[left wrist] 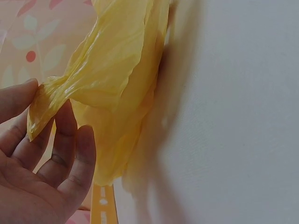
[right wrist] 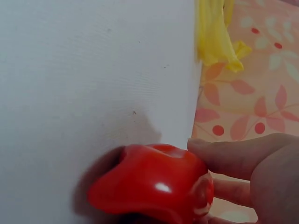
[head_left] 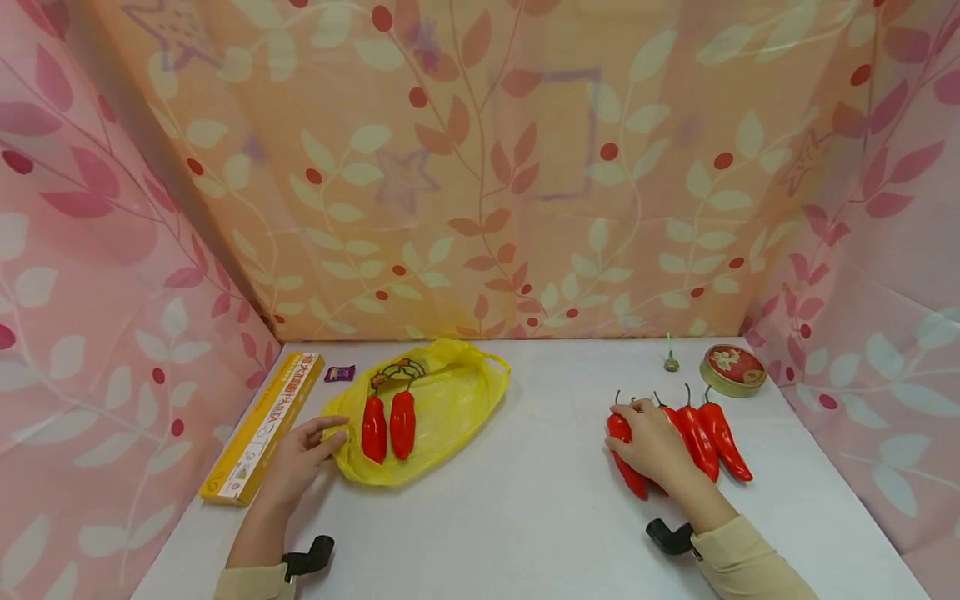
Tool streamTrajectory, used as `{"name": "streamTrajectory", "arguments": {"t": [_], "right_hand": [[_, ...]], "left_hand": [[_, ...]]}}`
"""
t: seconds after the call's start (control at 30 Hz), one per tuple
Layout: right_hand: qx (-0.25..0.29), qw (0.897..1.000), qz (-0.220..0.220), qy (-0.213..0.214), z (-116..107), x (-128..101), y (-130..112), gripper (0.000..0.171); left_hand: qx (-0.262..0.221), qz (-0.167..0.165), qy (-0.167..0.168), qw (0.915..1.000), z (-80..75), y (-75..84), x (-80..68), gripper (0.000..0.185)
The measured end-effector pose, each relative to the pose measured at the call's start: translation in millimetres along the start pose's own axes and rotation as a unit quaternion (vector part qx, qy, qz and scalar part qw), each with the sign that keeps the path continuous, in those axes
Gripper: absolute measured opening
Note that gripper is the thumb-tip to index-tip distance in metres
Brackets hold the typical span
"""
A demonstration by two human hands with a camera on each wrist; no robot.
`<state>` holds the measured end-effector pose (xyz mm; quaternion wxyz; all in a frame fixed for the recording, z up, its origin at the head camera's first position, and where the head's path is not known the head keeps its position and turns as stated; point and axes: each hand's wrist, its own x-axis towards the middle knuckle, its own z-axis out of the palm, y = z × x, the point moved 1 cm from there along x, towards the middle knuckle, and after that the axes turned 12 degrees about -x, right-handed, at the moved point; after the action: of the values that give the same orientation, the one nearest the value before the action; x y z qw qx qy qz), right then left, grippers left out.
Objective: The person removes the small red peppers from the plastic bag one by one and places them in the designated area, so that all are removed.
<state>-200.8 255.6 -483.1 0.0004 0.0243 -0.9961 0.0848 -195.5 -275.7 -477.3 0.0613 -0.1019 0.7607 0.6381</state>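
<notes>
My left hand [head_left: 300, 458] pinches the left edge of a yellow plastic bag [head_left: 450, 417] between thumb and fingertips; the left wrist view shows the bunched film [left wrist: 51, 102] there. Two red chili peppers [head_left: 402, 425] lie side by side on the bag, stems pointing away. Over on the right, my right hand [head_left: 656, 442] holds the upper part of the leftmost red chili pepper [head_left: 633, 479] of a row. Its glossy body [right wrist: 154, 182] fills the lower right wrist view, thumb on one side. More peppers [head_left: 697, 442] lie beside and partly under this hand.
A yellow pasta box [head_left: 262, 429] lies along the left side, with a small purple packet [head_left: 340, 373] near its far end. A round red-lidded tin [head_left: 733, 371] and a small ornament with a green stem [head_left: 671, 364] stand at the back right. Patterned cloth walls enclose the white table.
</notes>
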Motion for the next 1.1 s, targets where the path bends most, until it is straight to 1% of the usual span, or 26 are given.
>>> {"name": "streamTrajectory", "arguments": {"t": [0.17, 0.3, 0.43, 0.6, 0.83, 1.1], "right_hand": [[-0.009, 1.0, 0.001, -0.001, 1.1, -0.9, -2.7, 0.066], [-0.007, 1.0, -0.004, -0.001, -0.1, -1.5, -1.8, 0.067], [0.009, 1.0, -0.009, 0.006, -3.6, 0.6, 0.4, 0.066], [0.034, 0.999, -0.022, 0.022, -14.8, 5.9, -3.0, 0.061], [0.069, 0.995, -0.067, 0.038, -33.0, 15.2, -25.9, 0.054], [0.096, 0.987, -0.111, 0.06, -44.2, 28.4, -59.2, 0.05]], "left_hand": [[-0.001, 0.009, 0.003, 1.0, 0.1, 0.9, -1.0, 0.044], [0.001, 0.016, 0.005, 0.9999, 0.1, 1.7, -1.6, 0.043], [0.002, 0.015, 0.006, 0.9999, 0.1, 1.8, -1.9, 0.043], [0.0, 0.019, 0.005, 0.9998, 0.0, 2.1, -2.2, 0.043], [-0.002, 0.022, 0.006, 0.9997, -0.2, 1.6, -2.4, 0.043], [-0.005, 0.03, 0.003, 0.9995, -1.1, -0.2, -2.1, 0.042]]}}
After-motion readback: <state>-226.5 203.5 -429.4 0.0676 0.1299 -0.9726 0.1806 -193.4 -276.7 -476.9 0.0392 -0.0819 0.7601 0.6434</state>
